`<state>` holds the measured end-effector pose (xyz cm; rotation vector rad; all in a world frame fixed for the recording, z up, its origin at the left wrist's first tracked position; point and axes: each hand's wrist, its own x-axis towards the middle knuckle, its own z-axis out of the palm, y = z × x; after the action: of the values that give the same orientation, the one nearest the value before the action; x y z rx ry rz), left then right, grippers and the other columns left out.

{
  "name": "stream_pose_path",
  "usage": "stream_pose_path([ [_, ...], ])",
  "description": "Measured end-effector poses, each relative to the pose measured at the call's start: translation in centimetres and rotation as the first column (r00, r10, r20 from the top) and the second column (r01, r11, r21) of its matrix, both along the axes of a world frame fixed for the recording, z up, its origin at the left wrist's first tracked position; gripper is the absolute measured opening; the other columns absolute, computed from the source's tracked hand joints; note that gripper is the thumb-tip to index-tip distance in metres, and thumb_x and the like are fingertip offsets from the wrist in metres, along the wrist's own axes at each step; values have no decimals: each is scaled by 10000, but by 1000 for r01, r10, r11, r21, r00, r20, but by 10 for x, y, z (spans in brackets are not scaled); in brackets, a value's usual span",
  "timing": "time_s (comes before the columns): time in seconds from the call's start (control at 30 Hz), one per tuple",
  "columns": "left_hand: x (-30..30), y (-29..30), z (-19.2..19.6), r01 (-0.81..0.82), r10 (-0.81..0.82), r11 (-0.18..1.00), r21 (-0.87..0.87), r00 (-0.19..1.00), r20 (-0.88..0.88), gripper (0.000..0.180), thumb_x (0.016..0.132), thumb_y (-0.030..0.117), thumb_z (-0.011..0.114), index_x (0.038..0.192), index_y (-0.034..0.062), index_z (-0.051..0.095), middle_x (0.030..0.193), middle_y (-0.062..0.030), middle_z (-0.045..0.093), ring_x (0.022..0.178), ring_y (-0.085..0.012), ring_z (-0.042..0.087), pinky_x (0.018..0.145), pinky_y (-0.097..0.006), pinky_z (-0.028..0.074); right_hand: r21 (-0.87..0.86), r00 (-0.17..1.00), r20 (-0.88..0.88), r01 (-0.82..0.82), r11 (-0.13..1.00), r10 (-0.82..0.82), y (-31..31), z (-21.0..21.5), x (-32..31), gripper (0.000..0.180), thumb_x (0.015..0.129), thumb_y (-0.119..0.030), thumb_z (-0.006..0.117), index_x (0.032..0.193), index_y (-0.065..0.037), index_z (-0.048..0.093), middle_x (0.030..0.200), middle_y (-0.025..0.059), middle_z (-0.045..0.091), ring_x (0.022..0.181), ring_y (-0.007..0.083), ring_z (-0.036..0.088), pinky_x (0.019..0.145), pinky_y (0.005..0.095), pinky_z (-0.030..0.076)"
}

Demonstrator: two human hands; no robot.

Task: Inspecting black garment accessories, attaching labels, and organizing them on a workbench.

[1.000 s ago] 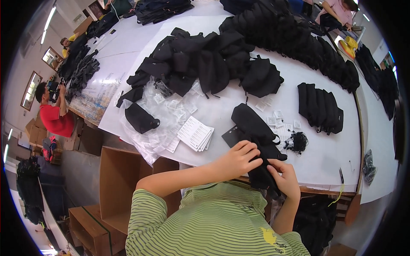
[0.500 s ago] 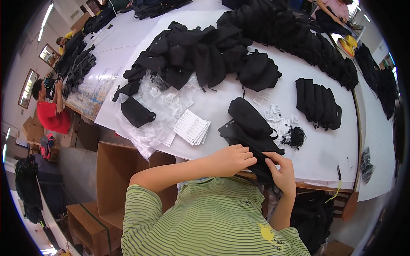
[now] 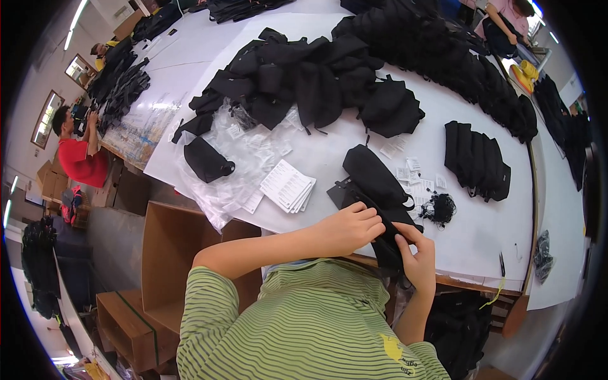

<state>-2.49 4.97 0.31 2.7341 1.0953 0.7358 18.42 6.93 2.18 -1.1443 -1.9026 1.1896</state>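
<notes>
- Head view, the work in hand: both hands meet at the near edge of the white counter (image 3: pixel 316 152) on a black fabric pouch (image 3: pixel 373 180), which lies on the counter and runs from the middle of it down over the near edge, just in front of the person's green striped shirt (image 3: pixel 304 323).
- The left hand (image 3: pixel 348 228) lies over the near end of the pouch, fingers (image 3: pixel 370 218) curled together and pressing down on the fabric.
- The right hand (image 3: pixel 421 263) is at the near right, its fingers pinched on a fold or strap of the same pouch at the counter edge; exactly what part they grip is hidden by the black cloth.
- Judged from this, the step looks like a fitting or closing job at the pouch's near end, in mid-course rather than finished, since both hands are clamped on it.
- The next move would call for a steady hold with the left hand while the right works the small part, because the dark fabric gives little to see by.
- Just right of the pouch lie a tangle of black cords (image 3: pixel 438 208) and small white tags (image 3: pixel 411 172); to its left, a stack of white cards (image 3: pixel 288 187) and clear plastic bags (image 3: pixel 244 158).
- Farther off: a row of folded black pouches (image 3: pixel 476 161) to the right, a heap of black bags (image 3: pixel 329 76) at the far side, and another pouch (image 3: pixel 206 159) on the plastic.
- At the far left, a person in a red shirt (image 3: pixel 79 158) works beside cardboard boxes (image 3: pixel 171 253).
</notes>
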Motion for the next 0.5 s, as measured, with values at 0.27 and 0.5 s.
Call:
stream_pose_path([
  [0.27, -5, 4, 0, 42, -38, 994, 105, 998, -42, 196, 683, 92, 604, 854, 41, 523, 851, -37, 530, 862, -180, 519, 778, -275, 415, -23, 1000, -25, -12, 1000, 11, 5, 2, -1, 205, 854, 4, 567, 1045, 43, 631, 864, 92, 681, 778, 116, 614, 742, 253, 477],
  [0.5, -5, 5, 3, 2, 10, 982, 190, 998, -60, 165, 694, 108, 595, 828, 46, 522, 856, -38, 540, 859, -172, 520, 771, -280, 412, -31, 998, -54, -14, 999, 12, 7, 0, -5, 199, 860, -1, 564, 1041, 48, 630, 876, 90, 679, 783, 107, 608, 746, 246, 473],
])
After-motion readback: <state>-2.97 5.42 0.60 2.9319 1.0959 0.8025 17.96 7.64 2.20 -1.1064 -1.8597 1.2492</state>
